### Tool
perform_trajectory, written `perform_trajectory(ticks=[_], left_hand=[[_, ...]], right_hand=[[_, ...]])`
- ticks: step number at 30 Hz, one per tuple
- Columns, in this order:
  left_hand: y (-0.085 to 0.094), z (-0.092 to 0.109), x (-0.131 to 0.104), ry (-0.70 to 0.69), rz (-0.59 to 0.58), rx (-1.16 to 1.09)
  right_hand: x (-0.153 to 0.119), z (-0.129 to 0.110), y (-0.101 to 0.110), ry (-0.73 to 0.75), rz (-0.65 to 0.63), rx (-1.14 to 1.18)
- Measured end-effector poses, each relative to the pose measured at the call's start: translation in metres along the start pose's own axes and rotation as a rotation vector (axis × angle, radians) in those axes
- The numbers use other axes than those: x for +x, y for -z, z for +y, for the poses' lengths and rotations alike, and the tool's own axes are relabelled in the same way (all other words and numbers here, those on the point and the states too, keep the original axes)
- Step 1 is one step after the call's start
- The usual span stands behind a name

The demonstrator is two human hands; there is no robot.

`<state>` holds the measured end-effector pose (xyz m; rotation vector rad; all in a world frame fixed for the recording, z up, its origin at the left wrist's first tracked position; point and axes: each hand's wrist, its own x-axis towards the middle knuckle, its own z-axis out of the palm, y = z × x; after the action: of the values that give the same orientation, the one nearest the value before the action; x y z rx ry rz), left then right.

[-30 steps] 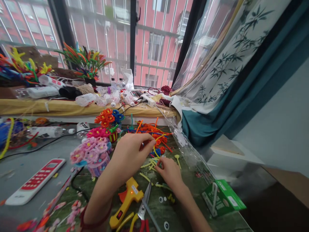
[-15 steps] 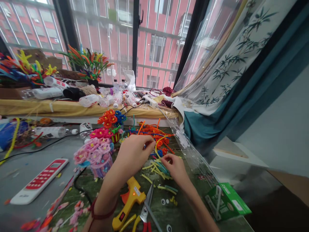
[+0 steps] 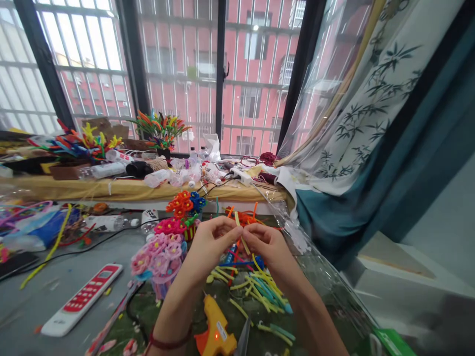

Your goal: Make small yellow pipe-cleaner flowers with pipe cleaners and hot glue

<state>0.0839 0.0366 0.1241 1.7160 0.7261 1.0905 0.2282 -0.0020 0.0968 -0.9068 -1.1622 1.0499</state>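
My left hand [image 3: 213,242] and my right hand [image 3: 267,244] meet fingertip to fingertip above the table. Between them they pinch a short pale-yellow pipe cleaner [image 3: 245,246], its ends sticking out above and below the fingers. Below my hands lie cut yellow and teal pipe cleaner pieces [image 3: 260,291]. A yellow hot glue gun [image 3: 215,326] with its light on rests near the front, beside partly visible scissors [image 3: 243,337]. Left of my left hand stands a pot of pink and lilac pipe cleaner flowers [image 3: 161,259].
A white remote [image 3: 82,300] lies on the grey surface at left. Magenta flowers [image 3: 169,226] and orange flowers [image 3: 180,202] stand behind the pink ones. Bottles and clutter fill the yellow-covered sill [image 3: 148,190]. A clear plastic sheet [image 3: 326,277] and a green box [image 3: 393,342] are at right.
My hands have come together at the fingertips. The longer curved yellow pipe cleaner between them gives way to a short, straighter piece. The view has tilted up and turned left.
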Motion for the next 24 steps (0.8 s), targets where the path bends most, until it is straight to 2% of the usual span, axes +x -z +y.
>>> perform_trajectory(ticks=[2,5,8,11,15,19,24], left_hand=[[-0.001,0.006,-0.003,0.001,0.051,-0.038],[-0.007,0.011,-0.005,0.01,0.17,-0.158],[-0.014,0.013,-0.005,-0.016,0.244,-0.309],[-0.02,0.012,-0.005,-0.068,0.249,-0.443],[-0.021,0.009,-0.006,-0.124,0.2,-0.58],[-0.02,0.007,-0.009,-0.195,0.163,-0.577],[-0.026,0.01,-0.015,-0.197,0.244,-0.533]], right_hand=[[-0.003,-0.001,-0.003,0.024,0.026,0.095],[-0.007,-0.006,-0.006,0.119,0.092,0.116],[-0.009,-0.008,-0.009,0.216,0.204,0.147],[-0.01,-0.007,-0.011,0.262,0.284,0.22],[-0.011,-0.009,-0.01,0.236,0.246,0.275],[-0.014,-0.016,-0.008,0.207,0.177,0.285],[-0.014,-0.021,-0.014,0.2,0.273,0.494]])
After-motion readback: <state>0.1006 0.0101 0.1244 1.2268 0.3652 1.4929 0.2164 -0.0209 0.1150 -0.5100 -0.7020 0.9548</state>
